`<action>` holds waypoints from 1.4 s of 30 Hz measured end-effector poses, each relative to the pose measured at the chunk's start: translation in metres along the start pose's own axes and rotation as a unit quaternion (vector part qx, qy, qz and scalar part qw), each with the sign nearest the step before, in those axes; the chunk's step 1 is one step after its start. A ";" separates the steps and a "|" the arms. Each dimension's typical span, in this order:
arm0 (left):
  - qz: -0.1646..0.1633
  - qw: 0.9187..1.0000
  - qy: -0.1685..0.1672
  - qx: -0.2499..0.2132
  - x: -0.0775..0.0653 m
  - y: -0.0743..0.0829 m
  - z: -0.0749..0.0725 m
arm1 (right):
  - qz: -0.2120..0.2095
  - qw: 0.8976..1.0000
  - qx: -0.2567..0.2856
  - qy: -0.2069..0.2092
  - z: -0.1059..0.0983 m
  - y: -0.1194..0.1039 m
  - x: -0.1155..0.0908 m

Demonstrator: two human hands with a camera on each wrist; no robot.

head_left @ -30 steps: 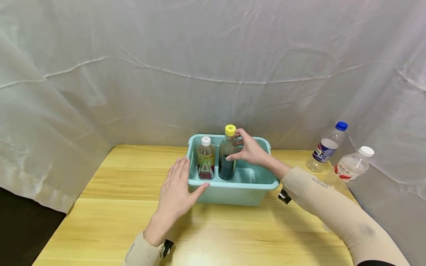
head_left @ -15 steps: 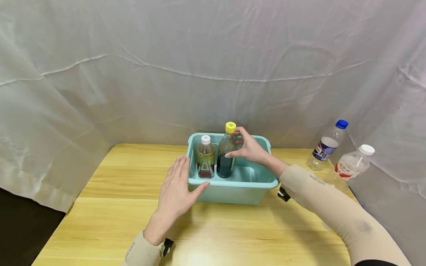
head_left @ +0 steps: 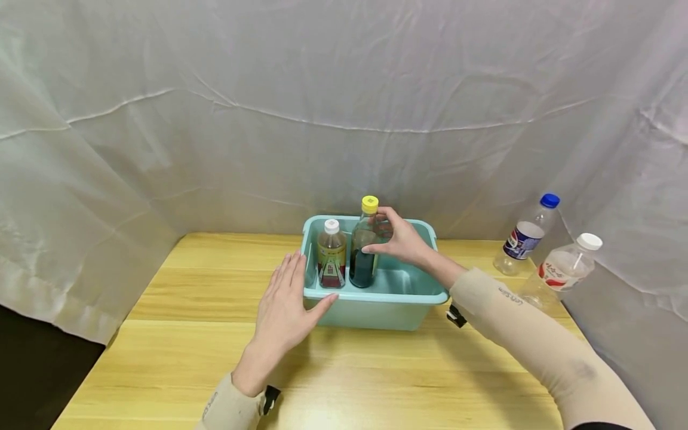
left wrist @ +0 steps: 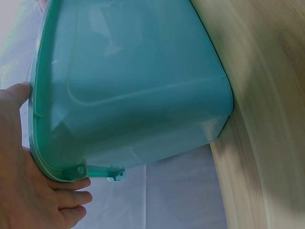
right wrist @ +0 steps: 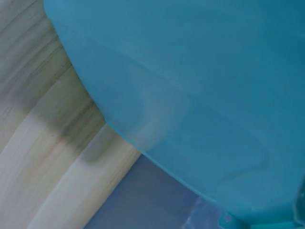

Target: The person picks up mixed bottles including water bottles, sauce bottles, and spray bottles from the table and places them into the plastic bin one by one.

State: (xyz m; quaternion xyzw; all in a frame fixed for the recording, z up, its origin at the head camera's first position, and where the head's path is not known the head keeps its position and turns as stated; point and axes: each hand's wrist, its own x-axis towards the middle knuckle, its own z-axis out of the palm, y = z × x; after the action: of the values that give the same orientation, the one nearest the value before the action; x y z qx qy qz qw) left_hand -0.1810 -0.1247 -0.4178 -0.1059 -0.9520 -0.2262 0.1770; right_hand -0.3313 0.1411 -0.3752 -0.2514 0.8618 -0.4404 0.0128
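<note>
In the head view a light teal plastic bin (head_left: 376,310) stands on the wooden table, also seen close up as the bin wall (left wrist: 143,71) in the left wrist view. Inside it, upright at the left end, is a white-capped bottle (head_left: 331,257) with a yellow-green and red label. Beside that stands a glass-like bottle of dark liquid with a yellow cap (head_left: 364,263). My right hand (head_left: 400,242) holds this yellow-capped bottle, thumb at the front and fingers behind. My left hand (head_left: 285,304) rests against the bin's front left corner, fingers extended, thumb over the rim.
Toward the table's right edge stand a blue-capped clear bottle (head_left: 521,242) and a white-capped clear bottle (head_left: 564,269), the latter partly behind the right sleeve. A grey cloth (head_left: 344,119) hangs behind the wooden table (head_left: 344,382). The right wrist view shows mostly bin wall (right wrist: 190,95).
The yellow-capped bottle, in my right hand, has shifted slightly left toward the white-capped one. My left hand has stayed at the bin's corner.
</note>
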 end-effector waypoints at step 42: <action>-0.003 1.000 -0.001 0.003 -0.002 0.001 0.000 | -0.121 0.973 0.042 0.191 -0.036 0.000 -0.090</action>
State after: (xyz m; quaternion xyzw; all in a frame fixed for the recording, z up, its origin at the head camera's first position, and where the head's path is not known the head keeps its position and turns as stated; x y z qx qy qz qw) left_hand -0.1792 -0.1240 -0.4180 -0.1027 -0.9531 -0.2239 0.1757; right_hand -0.2614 0.2083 -0.3713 -0.2640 0.7926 -0.5141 -0.1947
